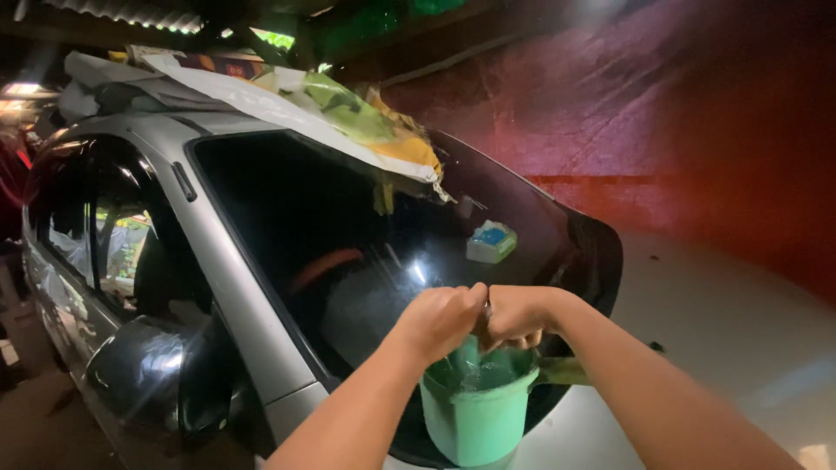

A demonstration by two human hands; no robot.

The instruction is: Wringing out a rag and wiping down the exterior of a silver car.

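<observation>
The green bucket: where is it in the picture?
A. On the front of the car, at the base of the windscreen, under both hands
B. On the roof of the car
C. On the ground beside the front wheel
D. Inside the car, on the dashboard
A: the green bucket stands at the foot of the windscreen, and the left hand and right hand are clenched together just above its water.

A covered parking shelter at night: a silver car stands under a corrugated roof, beside a red tarpaulin wall (lit unevenly), with printed sheets spread over the car's roof.
</observation>
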